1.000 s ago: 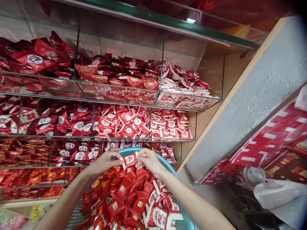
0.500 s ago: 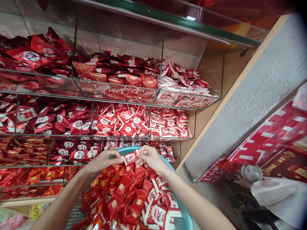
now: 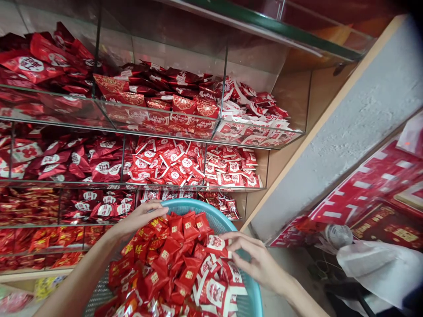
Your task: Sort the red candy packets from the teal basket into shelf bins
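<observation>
A blue-green plastic basket (image 3: pixel 249 281) holds a heap of small red wrapped candies, some with gold print, others white-edged. At its far left rim, my left hand (image 3: pixel 142 216) has its fingers stretched out, with nothing between them. My right hand (image 3: pixel 254 255) is over the basket's right side. Its thumb and fingers are at the right edge of a red-and-white wrapped candy (image 3: pixel 216 245), which rests on the heap. Gold-printed candies (image 3: pixel 190 226) lie to the left of it, and white-edged ones (image 3: pixel 216 293) lie below.
Beyond the basket stands a shelf rack with glass dividers (image 3: pixel 224 83), its compartments filled with red packets (image 3: pixel 175 165). A grey wall (image 3: pixel 357 114) runs along the right. Red-and-white printed bags (image 3: pixel 360 189) and a white plastic bag (image 3: pixel 373 268) are on the lower right.
The wrapped candy pinched between both hands has gone to the right side of the heap with my right hand. My left hand has let go and moved slightly left. The view has shifted slightly.
</observation>
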The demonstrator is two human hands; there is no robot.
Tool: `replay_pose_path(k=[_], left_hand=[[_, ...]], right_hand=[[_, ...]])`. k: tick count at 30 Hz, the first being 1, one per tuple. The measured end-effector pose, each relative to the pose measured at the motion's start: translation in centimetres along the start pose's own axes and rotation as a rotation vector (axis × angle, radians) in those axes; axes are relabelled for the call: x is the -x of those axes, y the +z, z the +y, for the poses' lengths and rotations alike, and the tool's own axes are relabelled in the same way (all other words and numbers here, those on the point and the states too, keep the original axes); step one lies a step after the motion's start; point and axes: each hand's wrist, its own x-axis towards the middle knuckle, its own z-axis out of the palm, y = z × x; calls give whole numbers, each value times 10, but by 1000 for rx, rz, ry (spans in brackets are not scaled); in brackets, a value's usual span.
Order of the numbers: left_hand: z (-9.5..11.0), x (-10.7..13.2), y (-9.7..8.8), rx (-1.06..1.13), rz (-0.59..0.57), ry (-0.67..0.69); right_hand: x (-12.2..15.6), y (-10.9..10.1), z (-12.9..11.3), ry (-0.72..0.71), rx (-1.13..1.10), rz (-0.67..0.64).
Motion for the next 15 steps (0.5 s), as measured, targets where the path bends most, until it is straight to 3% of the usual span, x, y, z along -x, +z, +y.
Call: replay_pose_path(k=[4,9,15], left_hand=[[3,0,1,8,-17,21],[8,0,2,-14,-21,20],[4,0,2,-10,-15,37]], right_hand=[[23,-2,10,23,54,76],[29,-3,17,69,159,216],[20,7,17,53,229,167]])
